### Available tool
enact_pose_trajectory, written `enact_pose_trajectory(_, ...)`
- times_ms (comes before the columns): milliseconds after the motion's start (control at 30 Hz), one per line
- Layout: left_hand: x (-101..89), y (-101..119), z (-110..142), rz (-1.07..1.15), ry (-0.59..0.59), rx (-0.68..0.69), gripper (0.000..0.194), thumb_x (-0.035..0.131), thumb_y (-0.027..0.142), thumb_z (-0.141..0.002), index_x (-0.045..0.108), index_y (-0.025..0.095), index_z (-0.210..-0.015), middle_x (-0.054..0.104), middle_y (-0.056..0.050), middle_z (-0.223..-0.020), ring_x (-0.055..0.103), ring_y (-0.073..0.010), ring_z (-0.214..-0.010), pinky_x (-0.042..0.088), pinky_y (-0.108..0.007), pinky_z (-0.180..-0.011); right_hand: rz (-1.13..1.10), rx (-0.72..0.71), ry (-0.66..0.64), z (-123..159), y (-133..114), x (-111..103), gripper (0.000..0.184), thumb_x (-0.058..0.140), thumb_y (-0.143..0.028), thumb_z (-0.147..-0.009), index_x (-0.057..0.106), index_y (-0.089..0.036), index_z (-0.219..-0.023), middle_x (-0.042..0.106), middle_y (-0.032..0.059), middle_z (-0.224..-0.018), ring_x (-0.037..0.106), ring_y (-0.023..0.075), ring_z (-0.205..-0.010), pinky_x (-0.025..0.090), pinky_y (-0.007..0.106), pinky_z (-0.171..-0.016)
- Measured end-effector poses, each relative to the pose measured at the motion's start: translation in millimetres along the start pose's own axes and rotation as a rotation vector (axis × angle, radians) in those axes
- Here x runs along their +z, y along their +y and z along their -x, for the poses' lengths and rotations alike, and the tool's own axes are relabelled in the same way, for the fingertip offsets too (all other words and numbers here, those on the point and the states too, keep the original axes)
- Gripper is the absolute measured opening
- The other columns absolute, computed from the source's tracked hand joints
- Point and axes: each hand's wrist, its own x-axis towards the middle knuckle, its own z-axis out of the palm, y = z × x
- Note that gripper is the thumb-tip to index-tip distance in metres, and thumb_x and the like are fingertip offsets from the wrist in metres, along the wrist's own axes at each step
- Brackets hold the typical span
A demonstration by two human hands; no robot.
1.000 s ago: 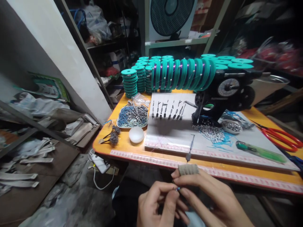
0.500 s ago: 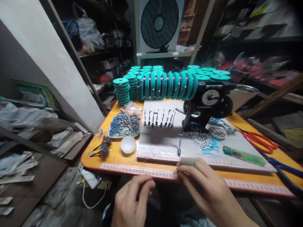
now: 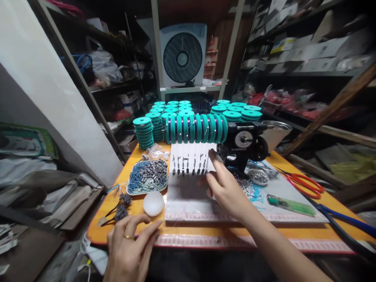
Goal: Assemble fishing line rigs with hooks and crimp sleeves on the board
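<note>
My left hand (image 3: 129, 244), wearing a ring, is at the table's front left edge. Its thumb and forefinger are pinched together; what lies between them is too fine to make out. My right hand (image 3: 226, 188) reaches over the white board (image 3: 188, 199), forefinger stretched out and thumb apart from it, at the right end of a row of small dark weighted rigs (image 3: 188, 169). A wrap covers part of one finger. Just above is a row of teal spools (image 3: 196, 128) wound with purple line, mounted on a black winding machine (image 3: 243, 145) with a dial.
A tray (image 3: 128, 187) of metal and blue pieces and a white round dish (image 3: 153, 203) stand left. A bowl (image 3: 258, 177) of small beads, a green cutter (image 3: 290, 205), red-handled scissors (image 3: 305, 185) and blue-handled pliers (image 3: 349, 221) lie right. Stacked teal spools (image 3: 143, 133) stand behind.
My right hand has moved from the front edge up and forward to the rigs. My left hand has shifted left. The head view has tilted up and turned slightly right.
</note>
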Motion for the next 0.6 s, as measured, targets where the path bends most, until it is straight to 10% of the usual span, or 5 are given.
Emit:
enact_pose_trajectory(267,8.4,93,-54,0.677,0.289,-0.412,0.042,0.048,0.002,-0.093,0.062,0.031,-0.118,0.062,-0.002,-0.111,0.060,-0.0158,-0.105,0.044,-0.026,-0.090,0.046,-0.043,0.144,0,-9,-8,0.040,0.041,-0.023,-0.093,0.052,-0.007,-0.127,0.056,0.0196,-0.115,0.059,0.0295,-0.108,0.049,0.048,-0.094)
enact_pose_trajectory(433,18.7,117,-97,1.276,-0.079,-0.686,0.043,0.048,0.021,-0.099,0.044,0.034,-0.140,0.063,0.000,-0.084,0.059,-0.0114,-0.065,0.050,-0.024,-0.065,0.009,-0.066,0.104,33,-33,-46,0.022,0.047,-0.029,-0.097,0.062,-0.017,-0.106,0.062,0.0090,-0.102,0.061,0.0212,-0.096,0.051,0.035,-0.083)
enact_pose_trajectory(600,16.6,127,-115,1.609,-0.391,-0.762,0.044,0.058,0.031,-0.095,0.045,0.027,-0.137,0.064,-0.002,-0.094,0.047,-0.0063,-0.054,0.040,-0.019,-0.049,-0.541,0.117,-0.140,39,-49,-73,0.022,0.058,-0.037,-0.096,0.062,-0.023,-0.112,0.063,-0.0001,-0.088,0.050,0.0057,-0.057,0.040,0.016,-0.047)
